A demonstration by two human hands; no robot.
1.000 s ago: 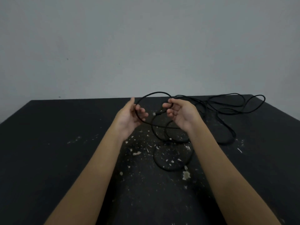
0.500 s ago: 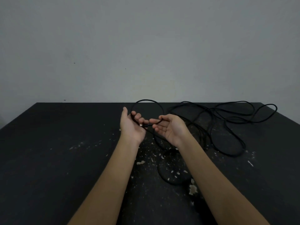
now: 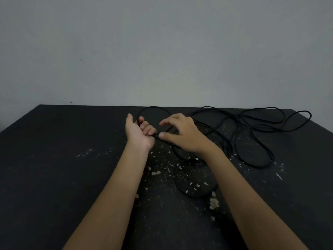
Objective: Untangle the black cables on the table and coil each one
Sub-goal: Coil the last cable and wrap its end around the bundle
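Black cables lie tangled [image 3: 253, 128] across the far right of the black table [image 3: 54, 159]. My left hand [image 3: 139, 131] is palm up, its fingers curled round one cable, which rises from it in a round loop [image 3: 155, 107]. My right hand [image 3: 185, 137] hovers palm down just right of it. Its fingers are loosely spread and its thumb tip touches the cable by my left fingers. The cable passes under my right hand and down to a smaller loop [image 3: 181, 189] on the table near my right forearm.
The tabletop is scuffed with pale flecks and chips [image 3: 214, 202] in the middle. A plain grey wall [image 3: 162, 51] stands behind the table's far edge. The far right cable loop [image 3: 309, 115] reaches close to the table's back right corner.
My right hand has turned from palm up to palm down and let go of the cable end. My left hand's fingers have closed over the cable.
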